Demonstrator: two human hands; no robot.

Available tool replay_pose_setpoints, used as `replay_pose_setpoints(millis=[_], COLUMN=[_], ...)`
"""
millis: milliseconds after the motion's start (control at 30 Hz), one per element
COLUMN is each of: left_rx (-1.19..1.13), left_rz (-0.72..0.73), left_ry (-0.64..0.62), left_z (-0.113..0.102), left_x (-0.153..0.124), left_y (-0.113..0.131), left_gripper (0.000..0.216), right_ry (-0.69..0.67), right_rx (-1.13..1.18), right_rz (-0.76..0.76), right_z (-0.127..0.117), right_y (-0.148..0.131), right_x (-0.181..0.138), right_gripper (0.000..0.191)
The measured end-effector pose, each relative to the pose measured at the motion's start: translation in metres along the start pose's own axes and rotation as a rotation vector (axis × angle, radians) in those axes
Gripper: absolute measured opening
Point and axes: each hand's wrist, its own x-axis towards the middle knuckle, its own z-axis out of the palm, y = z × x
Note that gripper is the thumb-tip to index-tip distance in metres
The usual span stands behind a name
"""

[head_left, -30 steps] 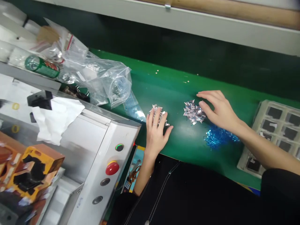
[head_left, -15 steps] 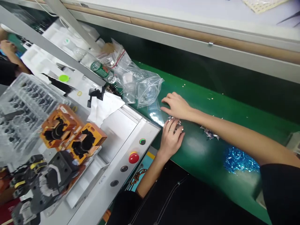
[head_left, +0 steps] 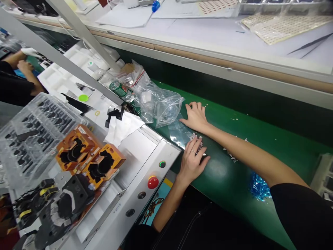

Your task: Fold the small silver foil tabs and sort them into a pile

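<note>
My left hand [head_left: 191, 160] lies flat, fingers spread, on a small heap of silvery foil bits [head_left: 197, 141] on the green belt [head_left: 234, 114]. My right hand [head_left: 195, 117] reaches across to the left, fingers stretched out flat on the belt, touching the edge of a clear plastic bag [head_left: 161, 104] and a small clear pouch [head_left: 179, 133]. Under my right forearm lies a second scatter of silvery bits [head_left: 231, 155]. A pile of blue shiny strips [head_left: 257, 189] sits near my right elbow.
A white machine housing with a green lamp [head_left: 162, 164] and red button [head_left: 153, 182] stands at left, with orange fixtures [head_left: 88, 158] and clear trays [head_left: 28, 135]. A green bottle [head_left: 118, 88] lies by the bags. Another person's arms [head_left: 18, 66] show far left. A tray edge [head_left: 322, 177] sits at right.
My right hand has gone from the right-hand silver heap across to the plastic bags at left. The left hand stays on its heap. The camera has swung left and up.
</note>
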Motion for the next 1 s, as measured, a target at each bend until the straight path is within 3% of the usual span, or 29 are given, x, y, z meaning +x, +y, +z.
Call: replay_pose_setpoints(millis=[133, 267, 467, 600, 733, 833, 1000], left_rx=[0.003, 0.034, 0.033, 0.057, 0.104, 0.112, 0.034], left_rz=[-0.003, -0.07, -0.105, -0.078, -0.037, 0.005, 0.058], left_ry=[0.023, 0.075, -0.009, -0.031, -0.15, -0.21, -0.149], left_z=[0.001, 0.004, 0.005, 0.009, 0.019, 0.021, 0.014], left_x=[-0.001, -0.002, 0.0, 0.023, 0.047, 0.046, 0.022], left_y=[0.0, 0.0, 0.0, -0.007, -0.013, -0.009, 0.003], left_gripper=[0.03, 0.044, 0.063, 0.067, 0.075, 0.066, 0.044], right_ry=[-0.037, -0.096, -0.119, -0.094, -0.11, -0.136, -0.144], right_rx=[0.03, 0.095, 0.151, 0.118, 0.074, 0.092, 0.155], right_rz=[0.102, 0.132, 0.135, 0.167, 0.158, 0.152, 0.142], right_z=[-0.008, -0.017, -0.02, -0.018, -0.02, -0.022, -0.024], right_y=[0.013, 0.03, 0.046, 0.042, 0.039, 0.042, 0.053], right_x=[0.013, 0.029, 0.043, 0.032, 0.019, 0.016, 0.022], right_gripper=[0.069, 0.053, 0.037, 0.055, 0.065, 0.063, 0.043])
